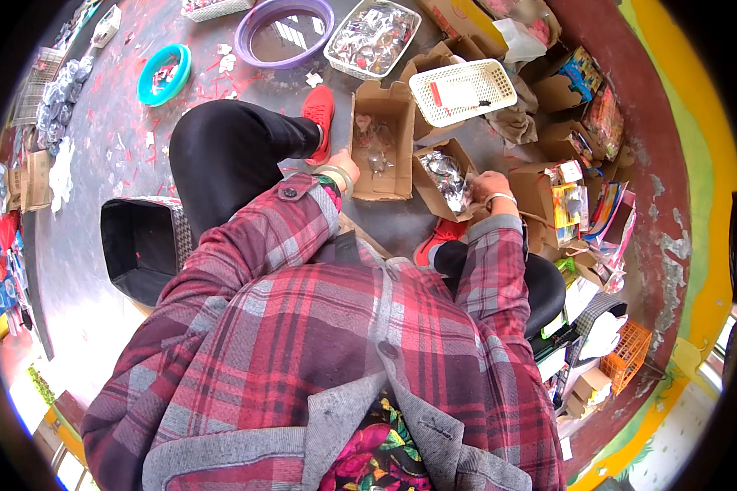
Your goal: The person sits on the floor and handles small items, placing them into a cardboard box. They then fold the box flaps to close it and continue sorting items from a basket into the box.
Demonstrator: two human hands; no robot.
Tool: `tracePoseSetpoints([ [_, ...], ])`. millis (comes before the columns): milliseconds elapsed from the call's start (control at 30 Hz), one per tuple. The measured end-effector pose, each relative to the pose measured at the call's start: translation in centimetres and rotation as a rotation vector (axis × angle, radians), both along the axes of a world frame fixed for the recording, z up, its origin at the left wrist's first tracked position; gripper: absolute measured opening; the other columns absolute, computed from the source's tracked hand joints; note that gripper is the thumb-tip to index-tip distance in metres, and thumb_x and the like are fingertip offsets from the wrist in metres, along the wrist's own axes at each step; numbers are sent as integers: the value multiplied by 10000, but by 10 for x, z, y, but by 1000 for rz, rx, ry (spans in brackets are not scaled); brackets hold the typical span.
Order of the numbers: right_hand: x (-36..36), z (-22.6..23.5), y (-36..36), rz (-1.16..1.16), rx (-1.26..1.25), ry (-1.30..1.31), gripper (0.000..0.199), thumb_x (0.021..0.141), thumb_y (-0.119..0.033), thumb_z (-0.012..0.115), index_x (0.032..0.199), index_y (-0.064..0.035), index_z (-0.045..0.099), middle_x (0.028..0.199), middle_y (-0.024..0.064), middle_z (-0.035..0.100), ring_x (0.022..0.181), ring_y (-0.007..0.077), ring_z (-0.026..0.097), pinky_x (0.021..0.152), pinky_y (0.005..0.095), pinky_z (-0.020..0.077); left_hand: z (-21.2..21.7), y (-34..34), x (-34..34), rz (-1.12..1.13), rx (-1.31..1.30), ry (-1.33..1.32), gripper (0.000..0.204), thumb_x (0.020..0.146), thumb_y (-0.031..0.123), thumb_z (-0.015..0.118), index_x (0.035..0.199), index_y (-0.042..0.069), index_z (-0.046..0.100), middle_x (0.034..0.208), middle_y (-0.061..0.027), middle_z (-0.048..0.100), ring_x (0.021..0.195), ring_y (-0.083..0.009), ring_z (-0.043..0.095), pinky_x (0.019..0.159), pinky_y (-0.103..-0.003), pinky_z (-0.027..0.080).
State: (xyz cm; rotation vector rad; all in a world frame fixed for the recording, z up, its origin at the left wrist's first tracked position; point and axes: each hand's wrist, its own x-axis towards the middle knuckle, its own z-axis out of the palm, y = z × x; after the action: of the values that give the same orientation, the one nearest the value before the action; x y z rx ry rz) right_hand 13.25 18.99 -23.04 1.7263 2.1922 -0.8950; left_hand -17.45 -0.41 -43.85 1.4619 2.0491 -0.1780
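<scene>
My left hand [343, 166] is closed on the left side of an open cardboard box [395, 184]. A few small clear packets [377, 159] lie inside that box, along with a pale pinkish piece. To its right stands a smaller open cardboard box [427, 182], filled with shiny clear plastic packets [445, 177]. At that box's right edge is my right hand [491, 188], its fingers curled in beside the plastic. What it grips, if anything, is too small to make out.
A white basket [504, 92] rests across boxes beyond my hands. Farther off are a basket of packets [415, 45], a purple tub [241, 41] and a turquoise basin [142, 86]. Crowded boxes [532, 192] line the right wall. A black bin [139, 245] stands left of my leg.
</scene>
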Motion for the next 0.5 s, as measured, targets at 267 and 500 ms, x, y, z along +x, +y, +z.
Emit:
tracePoseSetpoints([
  [267, -31, 62, -10, -521, -556, 934, 76, 771, -72, 600, 783, -94, 529, 716, 28, 613, 633, 124, 611, 511, 192, 426, 132, 16, 31, 586, 58, -172, 312, 743, 107, 573, 1019, -28, 519, 970, -226, 607, 924, -327, 608, 782, -385, 497],
  [500, -123, 77, -52, -247, -782, 829, 84, 760, -83, 608, 794, -71, 531, 749, 59, 626, 695, 166, 647, 518, 220, 450, 175, 11, 29, 570, 10, -237, 315, 794, 93, 483, 1087, -23, 479, 973, -254, 593, 955, -382, 573, 815, -431, 459],
])
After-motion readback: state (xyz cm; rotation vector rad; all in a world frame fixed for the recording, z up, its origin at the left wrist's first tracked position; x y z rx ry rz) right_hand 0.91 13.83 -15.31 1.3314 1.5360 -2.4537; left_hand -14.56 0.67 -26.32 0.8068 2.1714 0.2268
